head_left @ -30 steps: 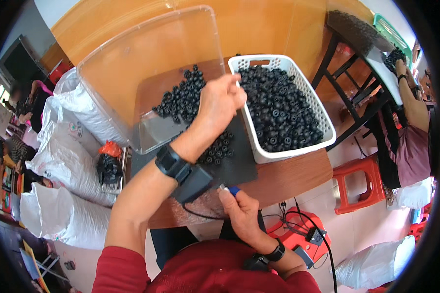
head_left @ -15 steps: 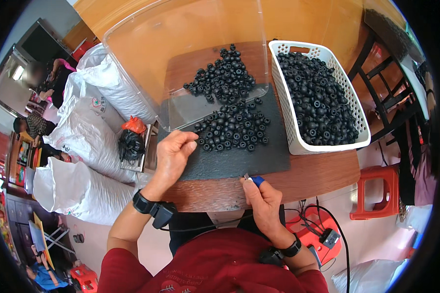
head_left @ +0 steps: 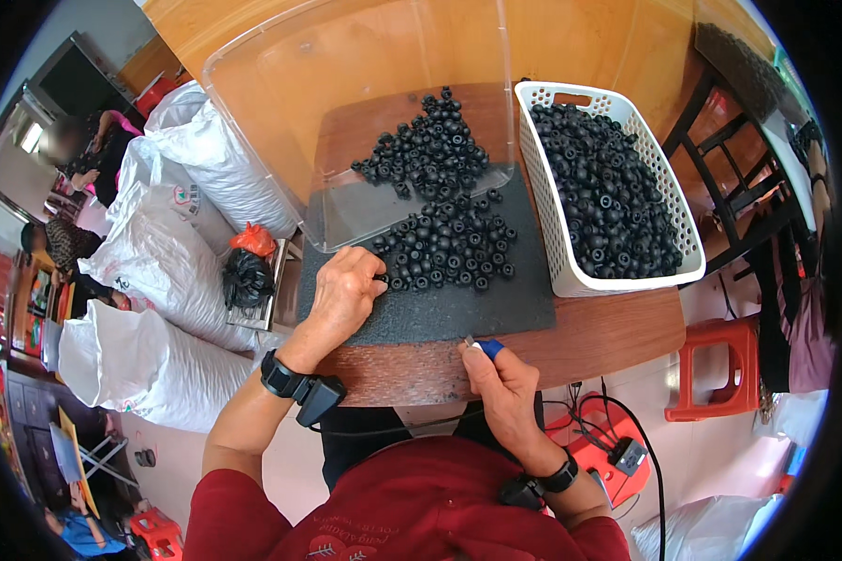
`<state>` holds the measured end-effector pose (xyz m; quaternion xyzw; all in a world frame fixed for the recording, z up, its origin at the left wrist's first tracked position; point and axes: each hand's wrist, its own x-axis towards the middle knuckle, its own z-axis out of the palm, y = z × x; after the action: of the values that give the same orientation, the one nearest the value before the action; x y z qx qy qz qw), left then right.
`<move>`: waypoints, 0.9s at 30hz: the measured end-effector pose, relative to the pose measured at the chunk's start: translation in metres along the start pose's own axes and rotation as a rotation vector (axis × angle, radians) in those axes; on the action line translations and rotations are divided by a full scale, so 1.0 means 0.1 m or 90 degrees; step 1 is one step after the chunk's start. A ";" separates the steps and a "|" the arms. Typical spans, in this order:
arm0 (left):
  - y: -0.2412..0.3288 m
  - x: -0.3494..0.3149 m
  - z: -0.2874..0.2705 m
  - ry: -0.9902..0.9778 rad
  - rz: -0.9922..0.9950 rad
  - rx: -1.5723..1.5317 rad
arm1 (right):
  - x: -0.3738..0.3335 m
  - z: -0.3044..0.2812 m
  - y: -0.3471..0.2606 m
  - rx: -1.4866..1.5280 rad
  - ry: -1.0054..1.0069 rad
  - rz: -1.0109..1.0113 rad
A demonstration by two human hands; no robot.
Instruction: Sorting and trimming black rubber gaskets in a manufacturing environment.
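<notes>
Small black round parts with holes lie in a loose heap (head_left: pixel 449 245) on a dark grey mat (head_left: pixel 412 318). At the heap's left edge, my left hand (head_left: pixel 344 292) has its fingers closed, with one black round part (head_left: pixel 381 278) at the fingertips. By the table's front edge, my right hand (head_left: pixel 503 388) is closed around a small knife; its blue handle (head_left: pixel 490 348) shows above the fist and its short metal tip points up and left. A clear plastic bin (head_left: pixel 346 221) lies tipped on its side, with more black parts (head_left: pixel 430 150) spilling out of its mouth.
A white perforated basket (head_left: pixel 563 254) full of black parts stands on the right of the wooden table (head_left: pixel 617 323). White sacks (head_left: pixel 150 360) crowd the left. Red stools (head_left: pixel 716 369) and cables (head_left: pixel 617 425) are at the lower right. Other people (head_left: pixel 94 154) are at the far left.
My left hand has moved slightly right and up to the heap's edge, and its fingers have closed at a black round part. My right hand has barely moved.
</notes>
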<state>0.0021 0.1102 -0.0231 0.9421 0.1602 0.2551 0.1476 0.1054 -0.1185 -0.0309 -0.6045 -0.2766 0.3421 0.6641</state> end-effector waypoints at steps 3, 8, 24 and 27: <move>-0.01 0.02 0.00 -0.029 -0.010 -0.048 | 0.02 0.01 0.06 -0.010 0.004 -0.022; 0.04 -0.06 0.03 -0.005 -0.039 -0.046 | 0.01 0.03 0.03 -0.001 0.001 -0.026; 0.84 -0.30 -0.15 -0.003 -0.402 -0.937 | 0.05 0.15 -0.19 -0.112 -0.011 -0.180; 0.93 -0.32 -0.13 -0.002 -0.410 -0.981 | 0.05 0.14 -0.21 -0.135 -0.015 -0.212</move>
<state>-0.0099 0.0168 0.0077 0.4859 0.2019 0.2374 0.8166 0.0998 -0.1067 -0.0089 -0.6128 -0.4150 0.2036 0.6409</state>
